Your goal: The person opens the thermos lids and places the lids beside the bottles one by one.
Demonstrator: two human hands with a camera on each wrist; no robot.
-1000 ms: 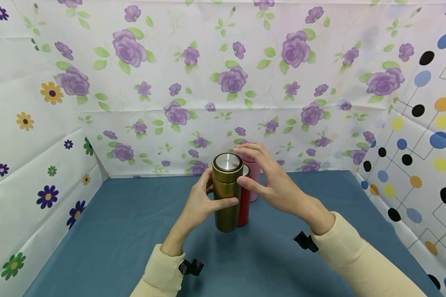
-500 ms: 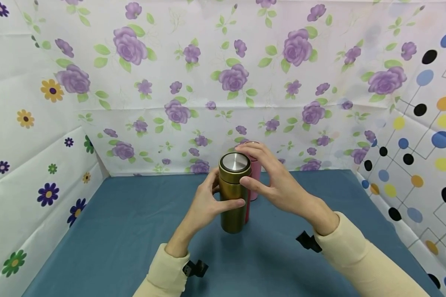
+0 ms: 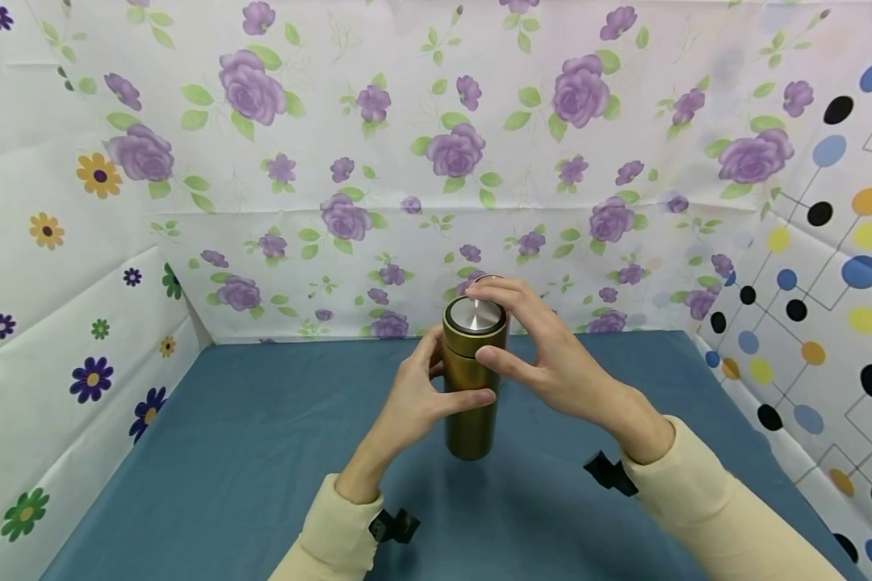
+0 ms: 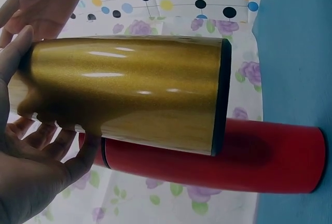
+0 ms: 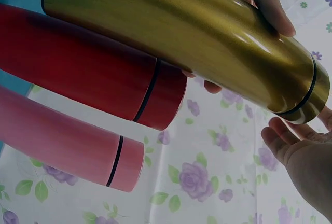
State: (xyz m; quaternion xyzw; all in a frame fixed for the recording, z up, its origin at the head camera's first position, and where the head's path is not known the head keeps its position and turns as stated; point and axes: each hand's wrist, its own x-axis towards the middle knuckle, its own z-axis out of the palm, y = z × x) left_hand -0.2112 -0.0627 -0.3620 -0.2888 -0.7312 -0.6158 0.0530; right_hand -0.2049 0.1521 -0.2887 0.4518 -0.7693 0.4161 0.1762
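Note:
A gold thermos bottle [image 3: 471, 428] with a shiny steel lid top [image 3: 475, 315] is held upright by my left hand [image 3: 423, 395], its thumb across the front and its fingers round the far side. In the left wrist view its dark base hangs clear of the blue cloth. My right hand [image 3: 552, 367] is spread around the lid, thumb at the near side and fingers over the far rim. From the right wrist, the right fingertips [image 5: 277, 138] appear right at the lid. Close behind the gold bottle stands a red thermos bottle [image 4: 259, 164], hidden in the head view.
A pink thermos bottle [image 5: 78, 143] stands beside the red one, mostly hidden in the head view. Blue cloth [image 3: 298, 403] covers the table. Flowered sheeting [image 3: 378, 161] closes off the back, and a dotted sheet [image 3: 807, 307] hangs at the right.
My left hand has moved the gold bottle rightward, so it now covers the red bottle and most of the pink one in the head view. The right hand has shifted slightly right.

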